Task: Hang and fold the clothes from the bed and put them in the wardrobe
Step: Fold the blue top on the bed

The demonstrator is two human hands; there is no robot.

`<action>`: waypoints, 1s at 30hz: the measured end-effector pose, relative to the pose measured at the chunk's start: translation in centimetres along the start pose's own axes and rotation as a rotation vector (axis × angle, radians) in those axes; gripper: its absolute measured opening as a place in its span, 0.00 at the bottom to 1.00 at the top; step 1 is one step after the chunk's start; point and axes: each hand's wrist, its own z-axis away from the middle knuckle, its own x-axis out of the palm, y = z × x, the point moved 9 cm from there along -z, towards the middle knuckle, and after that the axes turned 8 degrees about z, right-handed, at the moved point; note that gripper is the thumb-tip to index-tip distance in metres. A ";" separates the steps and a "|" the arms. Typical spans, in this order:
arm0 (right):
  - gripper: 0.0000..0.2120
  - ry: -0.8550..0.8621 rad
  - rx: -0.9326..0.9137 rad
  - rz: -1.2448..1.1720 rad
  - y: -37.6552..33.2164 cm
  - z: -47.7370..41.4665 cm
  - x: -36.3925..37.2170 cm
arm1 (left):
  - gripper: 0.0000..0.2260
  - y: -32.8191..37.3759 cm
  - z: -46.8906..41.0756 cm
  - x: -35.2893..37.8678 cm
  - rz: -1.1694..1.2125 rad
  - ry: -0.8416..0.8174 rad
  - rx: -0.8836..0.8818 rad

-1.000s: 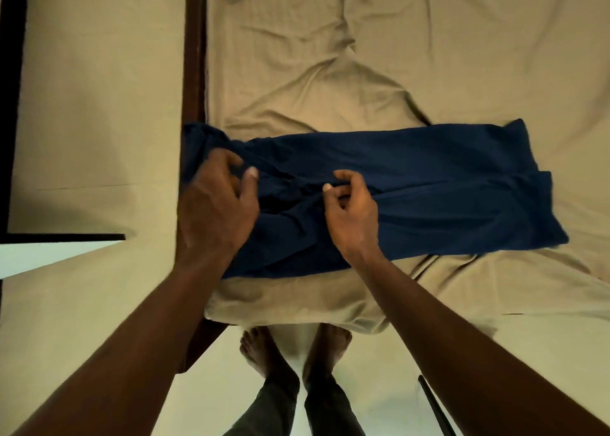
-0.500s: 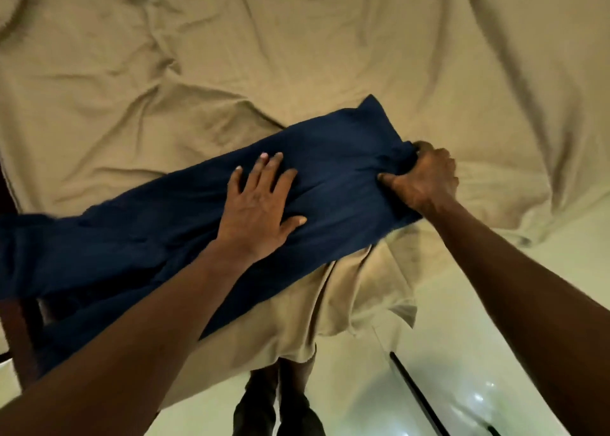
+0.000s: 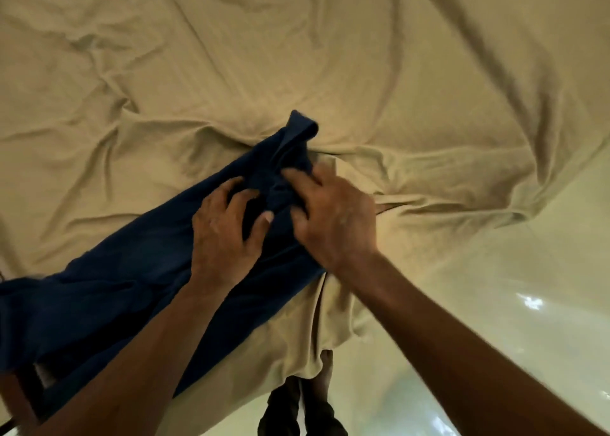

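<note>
Navy, likely soft and light garment [image 3: 132,287] lies limp on bed sheet [image 3: 297,56]; left grip [image 3: 227,234] and right grip [image 3: 333,221] both curled into its bunched end. Best taken at the edges.

Bedsheet [image 3: 297,56] open beyond blue garment [image 3: 132,270], floor [image 3: 528,303] right

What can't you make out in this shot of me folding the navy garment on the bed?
Head view only.
navy garment: left end cut off by the frame edge; forearms cover part.
right hand: motion-blurred, grip unclear.
left hand: fingertips sunk in cloth folds.
legs: mostly hidden under the overhanging bed sheet.
</note>
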 end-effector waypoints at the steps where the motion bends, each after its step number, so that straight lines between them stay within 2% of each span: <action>1: 0.23 0.018 -0.038 0.022 -1.6 1.0 0.7 | 0.19 -0.5 0.1 -1.4 0.177 0.099 -0.108; 3: 0.24 0.018 -0.099 0.076 -4.1 2.5 2.9 | 0.18 -2.0 0.4 -2.3 0.680 0.182 -0.438; 5: 0.27 -0.010 -0.132 0.112 -5.6 3.6 4.9 | 0.21 -2.9 0.4 -1.2 0.973 0.148 -0.698; 8: 0.32 -0.016 -0.141 0.135 -6.5 4.7 6.2 | 0.38 -3.4 -1.1 -1.3 0.921 0.076 -0.740; 9: 0.33 -0.016 -0.148 0.140 -6.5 4.9 6.3 | 0.39 -3.5 -1.5 -1.5 0.852 0.074 -0.722; 10: 0.33 -0.014 -0.154 0.140 -6.5 5.2 6.3 | 0.35 -3.3 -1.7 -1.7 0.769 0.071 -0.696; 12: 0.32 0.014 -0.162 0.101 -6.4 5.9 5.8 | 0.18 -3.6 -2.0 -2.5 0.642 0.118 -0.653; 14: 0.34 0.005 -0.182 0.011 -6.8 6.6 5.6 | 0.05 -4.8 -1.4 -3.6 0.703 0.234 -0.671; 16: 0.41 -0.101 -0.214 -0.010 -7.3 7.6 6.4 | 0.03 -6.3 -0.8 -4.2 0.741 0.298 -0.707; 18: 0.49 -0.260 -0.207 0.060 -7.3 8.5 7.5 | 0.06 -7.9 -0.4 -4.1 0.722 0.261 -0.734; 19: 0.49 -0.350 -0.179 0.061 -6.9 9.0 8.2 | 0.07 -8.4 -0.4 -3.8 0.731 0.227 -0.746; 21: 0.40 -0.533 -0.138 -0.108 -6.4 10.2 9.5 | 0.11 -8.4 -0.3 -3.6 0.717 0.152 -0.778; 22: 0.32 -0.572 -0.125 -0.232 -6.3 10.6 9.5 | 0.14 -8.1 -0.5 -4.0 0.608 0.113 -0.758; 23: 0.25 -0.525 -0.091 -0.324 -5.8 10.5 8.7 | 0.17 -7.4 -0.9 -4.8 0.413 0.098 -0.697; 24: 0.19 -0.391 -0.006 -0.381 -4.6 9.8 7.4 | 0.20 -6.2 -1.5 -5.9 0.196 0.109 -0.585; 26: 0.18 -0.072 0.229 -0.360 -0.3 8.7 4.9 | 0.24 -2.6 -2.9 -7.5 -0.080 0.164 -0.292; 27: 0.20 -0.008 0.338 -0.326 1.8 8.2 4.4 | 0.25 -1.2 -3.9 -7.5 -0.121 0.153 -0.161; 28: 0.25 -0.048 0.442 -0.315 3.7 7.6 4.7 | 0.26 0.0 -5.1 -6.8 -0.130 0.090 -0.053; 30: 0.30 -0.298 0.598 -0.370 6.2 6.4 6.5 | 0.30 2.4 -7.7 -4.2 -0.179 -0.151 0.121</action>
